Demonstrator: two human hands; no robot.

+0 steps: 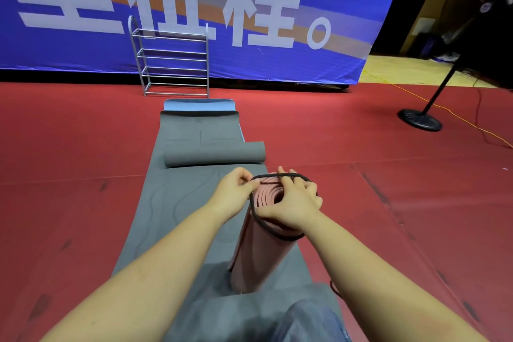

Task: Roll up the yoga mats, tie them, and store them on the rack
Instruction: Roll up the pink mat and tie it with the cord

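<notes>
A rolled pink yoga mat (249, 258) stands upright on a flat grey mat (177, 203) in front of me. A black loop strap (266, 226) goes round its top end. My left hand (233, 191) pinches the strap at the roll's left rim. My right hand (291, 203) lies over the top of the roll with its fingers hooked into the strap. A grey mat roll (213, 154) lies across farther along, with a blue mat (200, 105) beyond it. The metal rack (172, 64) stands against the banner.
Red floor mats (69, 147) stretch on both sides. A black fan stand (420, 119) with an orange cable (455, 115) is at the right. A blue banner (333, 22) closes off the back. My knee (305, 322) shows at the bottom.
</notes>
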